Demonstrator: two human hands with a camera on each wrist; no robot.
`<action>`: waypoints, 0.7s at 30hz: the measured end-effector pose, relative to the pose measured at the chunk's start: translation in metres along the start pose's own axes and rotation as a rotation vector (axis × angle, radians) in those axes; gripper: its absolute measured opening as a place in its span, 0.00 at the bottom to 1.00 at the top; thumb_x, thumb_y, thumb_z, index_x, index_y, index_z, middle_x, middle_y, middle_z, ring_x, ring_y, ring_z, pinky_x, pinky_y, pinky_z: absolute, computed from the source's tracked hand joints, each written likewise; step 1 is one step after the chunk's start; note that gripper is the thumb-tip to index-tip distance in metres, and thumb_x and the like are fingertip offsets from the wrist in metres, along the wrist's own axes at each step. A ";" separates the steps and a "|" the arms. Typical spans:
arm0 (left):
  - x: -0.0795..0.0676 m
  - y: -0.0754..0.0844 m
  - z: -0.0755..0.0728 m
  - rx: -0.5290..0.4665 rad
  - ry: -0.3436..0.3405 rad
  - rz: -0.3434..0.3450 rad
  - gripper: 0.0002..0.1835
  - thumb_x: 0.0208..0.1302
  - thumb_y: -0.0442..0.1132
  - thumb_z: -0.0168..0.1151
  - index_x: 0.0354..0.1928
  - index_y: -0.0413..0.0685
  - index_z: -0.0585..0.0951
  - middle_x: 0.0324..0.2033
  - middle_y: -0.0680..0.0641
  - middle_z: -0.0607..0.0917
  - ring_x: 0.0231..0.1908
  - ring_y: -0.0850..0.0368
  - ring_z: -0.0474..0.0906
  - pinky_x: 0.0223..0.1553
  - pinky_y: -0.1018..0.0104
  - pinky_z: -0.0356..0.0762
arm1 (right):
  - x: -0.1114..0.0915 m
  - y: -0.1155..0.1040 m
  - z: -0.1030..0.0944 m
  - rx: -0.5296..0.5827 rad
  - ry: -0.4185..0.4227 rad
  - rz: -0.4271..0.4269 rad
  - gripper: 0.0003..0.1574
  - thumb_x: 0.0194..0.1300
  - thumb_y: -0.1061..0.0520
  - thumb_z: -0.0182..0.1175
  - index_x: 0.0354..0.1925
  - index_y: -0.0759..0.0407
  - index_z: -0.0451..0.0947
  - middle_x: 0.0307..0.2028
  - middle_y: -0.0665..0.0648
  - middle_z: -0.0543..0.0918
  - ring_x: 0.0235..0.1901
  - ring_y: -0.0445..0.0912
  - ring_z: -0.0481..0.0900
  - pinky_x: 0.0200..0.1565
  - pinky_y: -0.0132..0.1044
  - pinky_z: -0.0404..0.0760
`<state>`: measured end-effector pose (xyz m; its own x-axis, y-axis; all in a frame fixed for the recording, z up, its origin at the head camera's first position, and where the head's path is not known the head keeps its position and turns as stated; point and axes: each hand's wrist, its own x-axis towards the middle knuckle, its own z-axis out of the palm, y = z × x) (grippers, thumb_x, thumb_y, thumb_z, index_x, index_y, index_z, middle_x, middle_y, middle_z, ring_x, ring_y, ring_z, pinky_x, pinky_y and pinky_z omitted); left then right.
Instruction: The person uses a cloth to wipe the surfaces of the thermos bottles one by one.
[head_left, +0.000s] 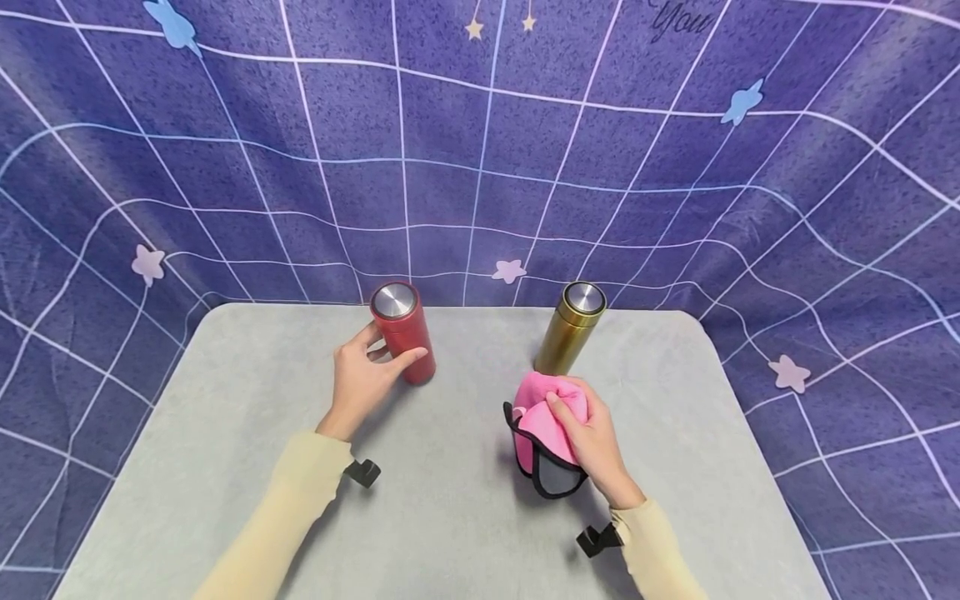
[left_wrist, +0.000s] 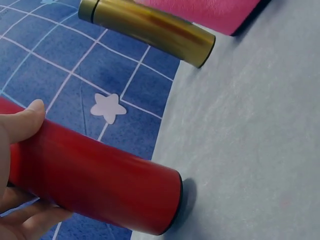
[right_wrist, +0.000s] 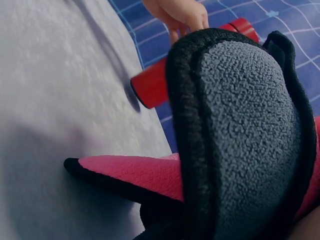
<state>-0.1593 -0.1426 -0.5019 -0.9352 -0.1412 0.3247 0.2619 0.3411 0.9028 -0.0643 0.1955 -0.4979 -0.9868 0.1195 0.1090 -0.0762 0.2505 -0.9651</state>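
A red thermos flask (head_left: 411, 346) with a silver lid top stands toward the back of the table. My left hand (head_left: 365, 372) grips it from the left, thumb across the near side and fingers round behind, as the left wrist view also shows. My right hand (head_left: 596, 429) pinches a bunched pink cloth (head_left: 536, 396) with black edging. A grey underside (right_wrist: 245, 115) of the cloth fills much of the right wrist view. Just behind the cloth stands a gold thermos flask (head_left: 567, 333), its base partly covered by the cloth in the head view.
The grey table (head_left: 457, 500) has rounded back corners. Behind it and at both sides hangs a purple-blue curtain (head_left: 442, 192) with white grid lines and stars. A black camera mount (head_left: 363, 472) sits on the left wrist, another (head_left: 598, 540) on the right.
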 end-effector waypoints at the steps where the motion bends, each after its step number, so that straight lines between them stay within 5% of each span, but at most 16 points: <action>1: 0.001 -0.001 0.001 0.004 -0.005 0.001 0.34 0.48 0.50 0.90 0.59 0.52 0.89 0.50 0.45 0.92 0.48 0.42 0.91 0.49 0.54 0.91 | 0.000 0.000 -0.003 -0.003 0.001 0.003 0.14 0.75 0.54 0.68 0.56 0.56 0.86 0.48 0.58 0.89 0.46 0.42 0.82 0.49 0.28 0.79; 21: 0.005 -0.011 0.007 0.031 -0.065 -0.046 0.36 0.52 0.52 0.88 0.63 0.53 0.85 0.54 0.40 0.90 0.46 0.40 0.92 0.51 0.51 0.90 | 0.008 0.014 -0.068 -0.140 0.081 0.019 0.16 0.77 0.51 0.67 0.56 0.58 0.86 0.47 0.52 0.88 0.45 0.38 0.80 0.47 0.26 0.77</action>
<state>-0.1685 -0.1402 -0.5123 -0.9600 -0.0969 0.2628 0.2115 0.3641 0.9070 -0.0633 0.2653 -0.4940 -0.9727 0.2015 0.1150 -0.0310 0.3782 -0.9252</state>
